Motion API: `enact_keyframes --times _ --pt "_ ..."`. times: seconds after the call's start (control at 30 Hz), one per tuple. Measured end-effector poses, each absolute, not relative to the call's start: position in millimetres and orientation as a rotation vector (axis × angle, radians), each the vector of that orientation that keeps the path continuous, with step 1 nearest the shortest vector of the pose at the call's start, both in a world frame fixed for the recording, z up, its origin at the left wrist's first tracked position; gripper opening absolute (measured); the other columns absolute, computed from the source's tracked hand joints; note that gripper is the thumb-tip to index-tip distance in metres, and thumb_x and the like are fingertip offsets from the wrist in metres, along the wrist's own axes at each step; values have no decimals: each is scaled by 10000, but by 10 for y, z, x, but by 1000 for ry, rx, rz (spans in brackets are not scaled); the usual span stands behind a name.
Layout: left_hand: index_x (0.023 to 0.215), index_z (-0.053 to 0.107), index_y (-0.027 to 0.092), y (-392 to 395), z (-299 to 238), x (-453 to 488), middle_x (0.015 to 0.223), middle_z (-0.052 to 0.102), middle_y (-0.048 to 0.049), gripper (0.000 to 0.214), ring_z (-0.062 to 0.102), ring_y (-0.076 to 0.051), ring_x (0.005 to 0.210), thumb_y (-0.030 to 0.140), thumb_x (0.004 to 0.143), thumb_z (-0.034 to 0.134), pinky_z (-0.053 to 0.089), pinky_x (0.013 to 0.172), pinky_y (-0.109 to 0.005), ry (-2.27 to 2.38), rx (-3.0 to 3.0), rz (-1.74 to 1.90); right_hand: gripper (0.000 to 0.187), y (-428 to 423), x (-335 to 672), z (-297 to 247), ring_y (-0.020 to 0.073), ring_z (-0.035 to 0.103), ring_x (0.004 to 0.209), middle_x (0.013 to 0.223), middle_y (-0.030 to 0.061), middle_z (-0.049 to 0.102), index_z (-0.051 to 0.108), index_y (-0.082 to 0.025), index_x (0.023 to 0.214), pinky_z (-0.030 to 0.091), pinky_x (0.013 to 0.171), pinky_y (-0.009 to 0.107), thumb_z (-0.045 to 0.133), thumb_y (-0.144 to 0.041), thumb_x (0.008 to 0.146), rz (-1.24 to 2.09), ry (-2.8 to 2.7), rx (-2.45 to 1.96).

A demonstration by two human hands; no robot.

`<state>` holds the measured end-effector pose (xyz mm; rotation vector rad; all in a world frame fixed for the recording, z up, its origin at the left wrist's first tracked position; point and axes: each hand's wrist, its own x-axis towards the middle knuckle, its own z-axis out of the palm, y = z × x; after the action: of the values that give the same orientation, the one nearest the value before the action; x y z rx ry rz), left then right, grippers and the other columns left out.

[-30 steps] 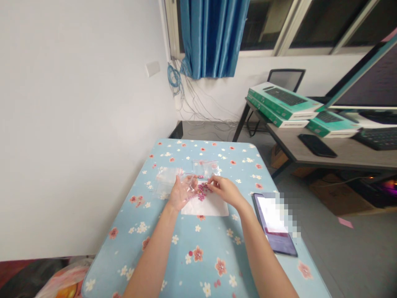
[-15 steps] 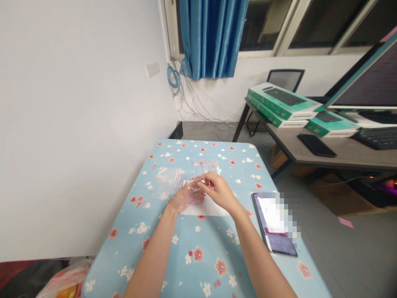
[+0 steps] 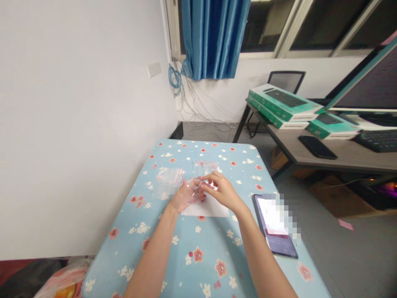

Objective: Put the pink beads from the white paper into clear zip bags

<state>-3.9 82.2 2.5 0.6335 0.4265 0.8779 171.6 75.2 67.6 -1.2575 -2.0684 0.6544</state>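
Note:
My left hand point(image 3: 186, 197) cups a small clear plastic bag point(image 3: 194, 186) above a white paper sheet point(image 3: 205, 211). My right hand point(image 3: 221, 192) comes in from the right, its fingertips pinching the bag's upper edge. Beneath both hands, a few pink round pills point(image 3: 202, 199) show on the paper, and the rest of the pile is hidden. Two more clear plastic bags lie flat beyond the hands, one at the left point(image 3: 169, 181) and one at the far side point(image 3: 204, 167). All of this rests on a table with a blue floral cloth point(image 3: 198, 269).
A tablet point(image 3: 275, 232) with a pixelated screen lies at the table's right edge. A white wall runs along the left side. To the right stands a desk point(image 3: 344, 159) with green boxes point(image 3: 285, 101), a phone point(image 3: 316, 147), a keyboard point(image 3: 376, 140) and a monitor point(image 3: 369, 80).
My right hand has moved left from the pink pills to the bag's upper edge. The pile, in plain view a second ago, is now mostly covered by my hands.

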Motion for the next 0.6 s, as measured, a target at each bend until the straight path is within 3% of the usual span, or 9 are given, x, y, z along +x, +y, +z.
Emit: enact_keyframes --times 0.13,0.3,0.6 --pt "1003 654 118 824 -3 -40 858 688 -113 661 642 -206 754 689 673 599 486 717 -315 448 639 850 97 769 1695 640 150 514 744 800 19 573 649 -205 840 389 687 268 577 -270 845 675 -2040 -1262" --pt "1091 624 138 835 -34 -10 1021 692 -152 587 662 -247 881 616 753 577 505 796 -384 512 625 919 103 804 1724 595 146 505 716 753 10 552 601 -193 822 375 664 261 518 -242 859 655 -1979 -1324" --pt "904 634 124 842 -1 81 800 721 -92 444 688 -211 661 489 668 722 553 580 -318 823 722 1148 104 838 1674 476 147 493 680 712 1 536 577 -191 813 349 630 256 511 -266 840 623 -1971 -1419"
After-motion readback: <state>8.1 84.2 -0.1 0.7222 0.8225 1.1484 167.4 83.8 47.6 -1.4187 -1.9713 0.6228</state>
